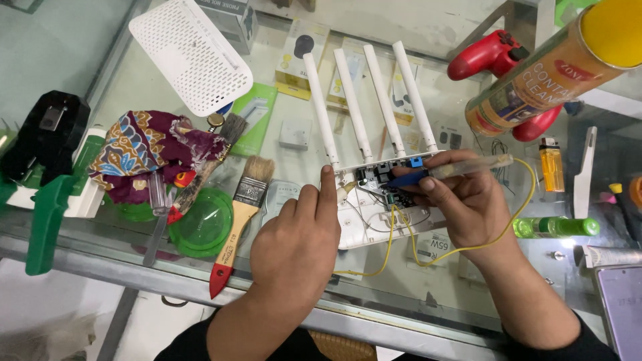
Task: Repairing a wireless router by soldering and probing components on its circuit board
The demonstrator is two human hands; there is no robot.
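My left hand rests on the near left corner of the opened router, fingers curled together and the forefinger stretched out, its tip pressing the white shell just below the leftmost antenna. It grips nothing. My right hand is clamped on a probe (clear handle, blue tip), thumb and fingers pinched round it, the tip set down on the circuit board inside the router. A yellow wire trails from the probe across the glass table and loops round my right wrist side.

The router lies in the middle of the table, its four white antennas pointing away from me, its perforated white cover set apart at the far left. Just left of my left hand lies a brush with a yellow and red handle, beside a green lid and a patterned cloth. To the far right stand a spray can, a red gamepad and a yellow lighter.
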